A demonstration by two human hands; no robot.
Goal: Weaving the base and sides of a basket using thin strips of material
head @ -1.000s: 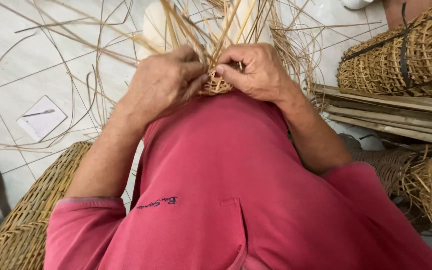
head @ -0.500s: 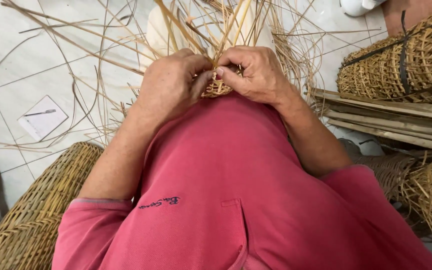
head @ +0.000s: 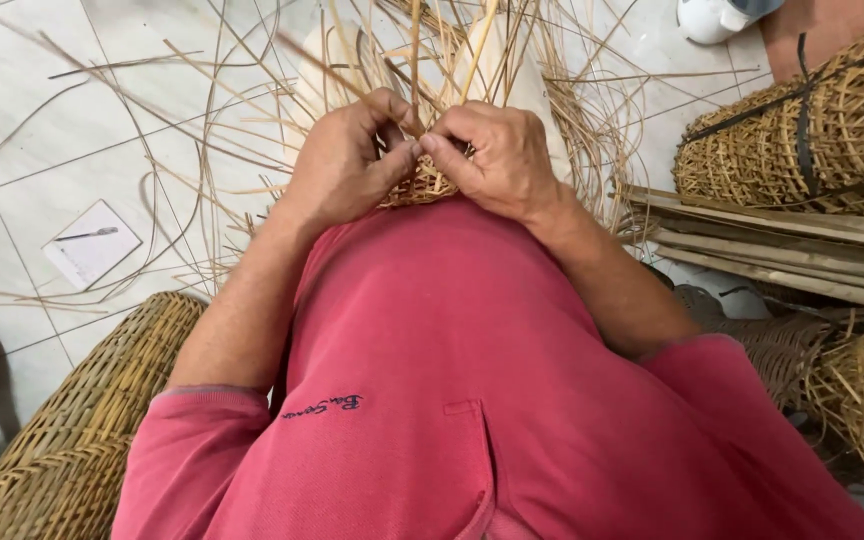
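Just above the middle of the frame, the left hand (head: 344, 165) and the right hand (head: 497, 160) met thumb to thumb, both closed on thin tan cane strands (head: 414, 60) rising from a small, partly woven tan wicker piece (head: 424, 186) pressed against the red polo shirt (head: 452, 400). A woven wicker basket (head: 62, 440) sat at lower left, a bundled wicker cage (head: 812, 130) at upper right, and a white notepad (head: 90, 246) lay on the pale tiled floor (head: 12, 120).
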